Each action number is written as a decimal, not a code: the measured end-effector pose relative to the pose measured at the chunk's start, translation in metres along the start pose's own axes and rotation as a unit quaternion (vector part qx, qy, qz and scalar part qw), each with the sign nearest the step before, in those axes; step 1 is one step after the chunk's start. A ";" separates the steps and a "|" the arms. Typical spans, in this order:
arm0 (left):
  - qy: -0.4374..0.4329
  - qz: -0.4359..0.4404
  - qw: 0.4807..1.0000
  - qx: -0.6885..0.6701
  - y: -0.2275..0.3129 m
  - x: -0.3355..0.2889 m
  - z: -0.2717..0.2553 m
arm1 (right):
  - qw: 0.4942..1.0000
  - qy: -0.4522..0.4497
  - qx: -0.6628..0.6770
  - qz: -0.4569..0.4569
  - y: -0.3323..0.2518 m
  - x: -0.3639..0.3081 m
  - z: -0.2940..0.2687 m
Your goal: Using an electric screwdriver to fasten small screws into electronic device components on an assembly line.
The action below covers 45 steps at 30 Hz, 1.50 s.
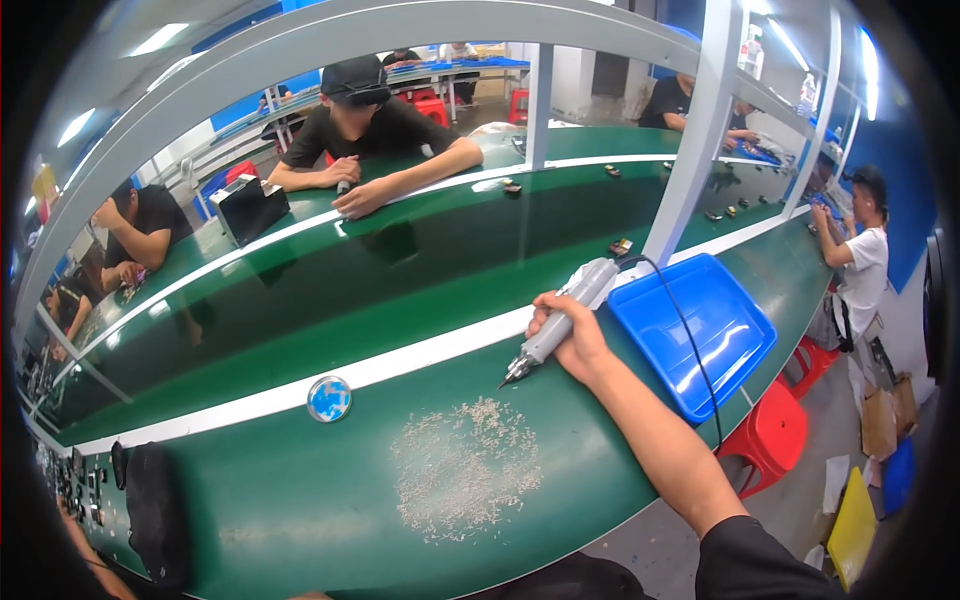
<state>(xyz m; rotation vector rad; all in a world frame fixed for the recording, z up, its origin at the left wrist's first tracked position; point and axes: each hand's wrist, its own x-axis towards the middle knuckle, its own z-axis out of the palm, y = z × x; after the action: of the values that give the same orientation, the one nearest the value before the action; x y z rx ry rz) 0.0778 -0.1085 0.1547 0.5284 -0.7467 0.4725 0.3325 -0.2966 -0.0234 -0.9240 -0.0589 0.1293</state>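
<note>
My right hand (572, 335) is wrapped round a grey electric screwdriver (562, 312). The tool slants down to the left, its bit above the green work surface (290, 500). Below the bit lies a loose spread of tiny silvery pieces (468, 470), which look like small screws. A small round dish (329, 399) with a blue and white pattern or contents sits left of the spread, near the white rail. The screwdriver's black cable (690, 335) runs over an empty blue tray (695, 335) beside my right forearm. My left hand does not show.
A white rail (400, 373) separates my surface from a green conveyor belt (450, 260) carrying several small devices. Metal posts (690, 150) rise from the rail. At left lies a black bundle (155, 515). People work across the belt and at right. Red stools (768, 435) stand at right.
</note>
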 end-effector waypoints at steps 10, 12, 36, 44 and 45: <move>-0.035 -0.111 0.986 0.120 0.017 0.022 0.015 | 1.000 0.007 0.002 0.008 -0.005 -0.003 -0.005; -0.054 -0.224 0.965 0.129 0.023 0.018 0.011 | 1.000 0.009 -0.001 0.004 -0.008 -0.005 -0.006; -0.259 -0.114 0.947 0.152 0.036 0.025 -0.026 | 1.000 -0.013 0.024 0.003 -0.001 -0.001 -0.005; -0.317 -0.099 0.936 0.120 0.024 0.029 -0.033 | 1.000 -0.010 0.014 -0.002 -0.007 -0.004 -0.007; -0.318 -0.102 0.935 0.124 0.023 0.030 -0.034 | 1.000 -0.011 0.013 0.000 -0.006 -0.003 -0.007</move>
<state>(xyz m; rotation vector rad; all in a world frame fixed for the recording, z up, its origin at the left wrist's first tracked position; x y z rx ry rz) 0.1016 -0.0641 0.1619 1.0097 -1.2440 0.1930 0.3304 -0.3064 -0.0230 -0.8964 -0.0765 0.1397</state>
